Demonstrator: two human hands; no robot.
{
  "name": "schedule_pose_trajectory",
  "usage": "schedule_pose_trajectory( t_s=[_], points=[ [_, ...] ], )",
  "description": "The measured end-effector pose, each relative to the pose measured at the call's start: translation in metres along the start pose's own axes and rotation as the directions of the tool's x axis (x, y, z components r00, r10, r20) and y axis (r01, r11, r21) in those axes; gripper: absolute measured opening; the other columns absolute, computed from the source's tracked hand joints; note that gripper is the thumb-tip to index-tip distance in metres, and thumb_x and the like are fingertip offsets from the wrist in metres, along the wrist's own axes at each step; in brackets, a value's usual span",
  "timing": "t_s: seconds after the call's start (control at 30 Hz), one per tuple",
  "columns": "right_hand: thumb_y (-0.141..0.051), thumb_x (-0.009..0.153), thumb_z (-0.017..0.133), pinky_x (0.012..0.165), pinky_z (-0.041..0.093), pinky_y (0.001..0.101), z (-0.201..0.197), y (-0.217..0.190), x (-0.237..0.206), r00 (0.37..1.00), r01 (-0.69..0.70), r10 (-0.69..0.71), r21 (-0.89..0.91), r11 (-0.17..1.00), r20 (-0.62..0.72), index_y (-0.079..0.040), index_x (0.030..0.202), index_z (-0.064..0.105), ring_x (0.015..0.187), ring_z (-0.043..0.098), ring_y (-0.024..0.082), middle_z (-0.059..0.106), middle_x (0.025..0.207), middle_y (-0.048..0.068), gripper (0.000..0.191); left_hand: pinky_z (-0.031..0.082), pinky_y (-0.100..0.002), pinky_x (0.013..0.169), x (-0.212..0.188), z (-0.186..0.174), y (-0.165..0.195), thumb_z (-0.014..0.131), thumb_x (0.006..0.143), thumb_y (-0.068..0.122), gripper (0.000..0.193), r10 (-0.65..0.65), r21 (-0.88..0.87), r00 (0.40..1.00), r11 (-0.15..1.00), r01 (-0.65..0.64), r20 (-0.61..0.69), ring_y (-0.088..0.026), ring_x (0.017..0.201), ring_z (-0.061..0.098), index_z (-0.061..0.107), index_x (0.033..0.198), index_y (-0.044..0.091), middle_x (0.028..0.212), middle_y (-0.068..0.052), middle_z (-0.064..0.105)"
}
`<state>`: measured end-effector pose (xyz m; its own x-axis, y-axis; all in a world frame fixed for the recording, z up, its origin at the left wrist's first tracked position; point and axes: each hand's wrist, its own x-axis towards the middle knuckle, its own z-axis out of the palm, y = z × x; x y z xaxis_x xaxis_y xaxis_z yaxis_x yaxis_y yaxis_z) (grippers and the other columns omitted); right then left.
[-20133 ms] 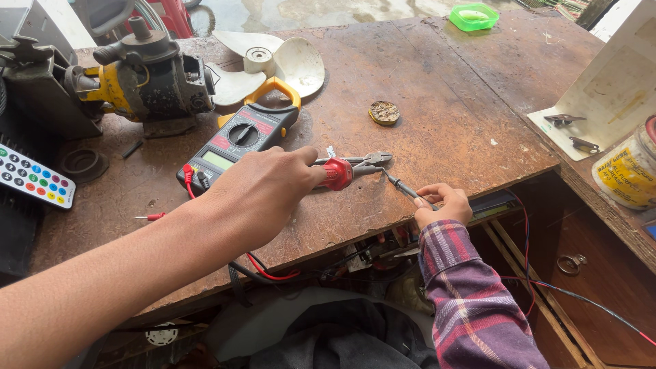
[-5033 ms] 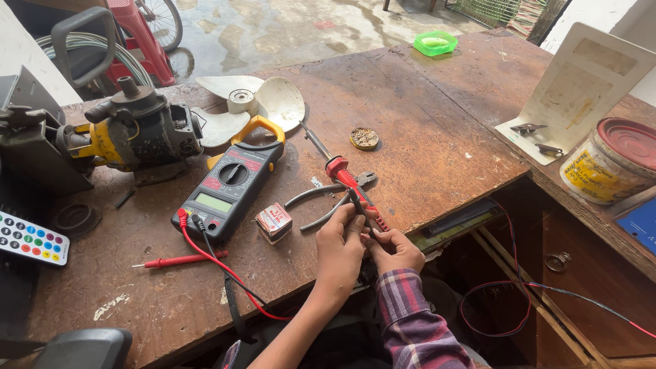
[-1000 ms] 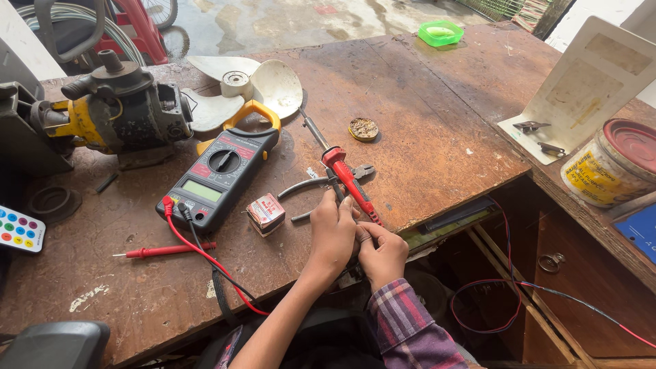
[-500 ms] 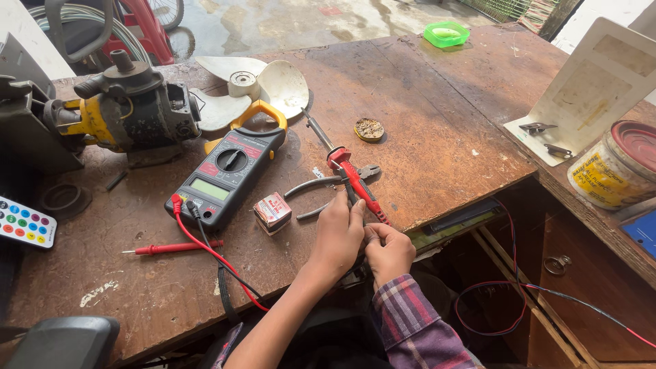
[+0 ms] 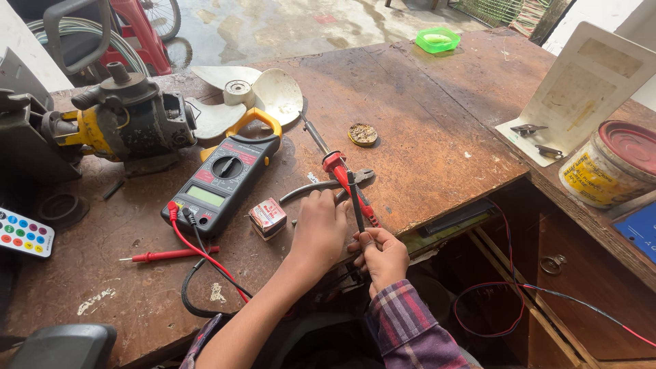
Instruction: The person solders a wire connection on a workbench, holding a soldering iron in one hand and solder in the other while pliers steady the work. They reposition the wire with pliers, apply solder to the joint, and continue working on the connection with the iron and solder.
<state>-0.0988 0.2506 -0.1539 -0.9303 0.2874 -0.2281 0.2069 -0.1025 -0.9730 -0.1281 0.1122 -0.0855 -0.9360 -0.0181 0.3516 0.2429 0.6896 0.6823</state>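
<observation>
Black probe stands pinched in our right hand at lower centre, beside the red soldering iron; our left hand rests spread on the worn wooden desk, near a small boxy red-and-white package.

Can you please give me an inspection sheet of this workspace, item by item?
Surface: worn brown wooden bench, stained.
Job's things: black test probe, upright; red-handled soldering iron lying flat; steel pliers.
Clutter: black clamp meter with yellow jaw, white fan blade, small solder box, remote, paint tin.
Grippers: left hand resting on bench; right hand pinching probe.
Cables: red and black meter leads.
Surroundings: wet concrete floor.
</observation>
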Motion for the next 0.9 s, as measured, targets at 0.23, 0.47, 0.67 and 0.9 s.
schedule_pose_trajectory(
  t_s=[0.23,0.47,0.67,0.9],
  points=[
    [-0.011,0.096,0.064,0.05,0.045,0.025,-0.007,0.007,0.006,0.999,0.008,-0.013,0.096,0.995,0.05,-0.003,0.102,0.073,0.054,0.06,0.011,0.075,0.077,0.008,0.013,0.054,-0.042,0.055,0.022,0.003,0.014,0.077,0.087,0.035,0.044,-0.234,-0.385,0.925,0.857,0.342,0.3,-0.028,0.058,0.07,0.069,0.071,-0.005,0.059,-0.019,0.067],
    [-0.014,0.098,0.064,0.053,0.047,0.0257,-0.014,0.009,0.01,0.996,-0.019,0.008,0.117,0.993,0.093,-0.001,0.103,0.074,0.055,0.058,0.011,0.077,0.08,0.008,0.017,0.056,-0.039,0.058,0.045,0.025,0.018,0.079,0.079,0.038,0.044,-0.293,-0.297,0.896,0.869,0.395,0.335,-0.022,0.059,0.073,0.072,0.071,-0.004,0.062,-0.016,0.071],
    [-0.014,0.099,0.063,0.054,0.048,0.0257,-0.014,0.012,0.012,0.997,-0.051,0.04,0.17,0.984,0.07,-0.001,0.105,0.074,0.054,0.057,0.011,0.077,0.081,0.009,0.018,0.056,-0.041,0.061,0.049,0.049,0.012,0.076,0.079,0.028,0.034,-0.223,-0.289,0.931,0.907,0.306,0.288,-0.024,0.06,0.073,0.072,0.076,-0.005,0.062,-0.018,0.068],
    [-0.013,0.097,0.063,0.053,0.047,0.0277,-0.014,0.019,0.017,1.0,-0.016,0.01,0.232,0.973,0.029,0.0,0.103,0.073,0.054,0.057,0.012,0.078,0.083,0.012,0.018,0.055,-0.042,0.063,0.066,0.055,0.021,0.077,0.078,0.029,0.033,0.13,-0.389,0.942,0.921,0.0,0.308,-0.027,0.065,0.072,0.069,0.077,-0.004,0.068,-0.017,0.066]
  ],
)
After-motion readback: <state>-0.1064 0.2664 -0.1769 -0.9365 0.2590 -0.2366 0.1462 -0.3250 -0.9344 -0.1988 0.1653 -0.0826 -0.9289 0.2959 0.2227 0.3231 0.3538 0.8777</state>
